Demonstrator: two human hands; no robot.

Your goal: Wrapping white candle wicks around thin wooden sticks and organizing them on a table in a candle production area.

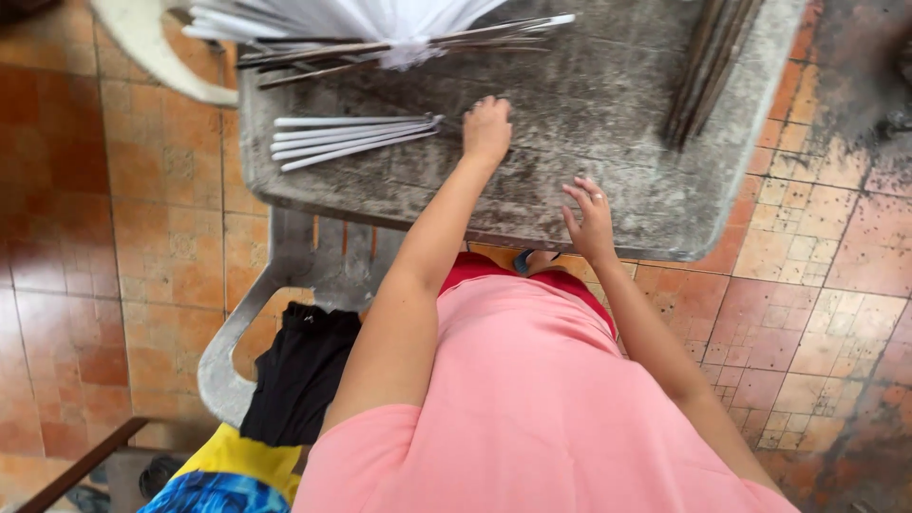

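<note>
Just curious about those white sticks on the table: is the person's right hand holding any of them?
No. The right hand hovers open-fingered near the table edge, far from the white sticks.

The top edge cuts off the white fan (380, 24) and the dark sticks (708, 66) at the far right, while the left hand (487, 128) perhaps hides something thin under its curled fingers.

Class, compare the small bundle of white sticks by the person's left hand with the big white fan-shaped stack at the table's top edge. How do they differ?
The small bundle holds a few sticks lying nearly parallel; the fan-shaped stack holds many, splayed wide. The bundle lies flat on the grey table beside the left hand; the stack rests on dark sticks. Both are white.
</note>
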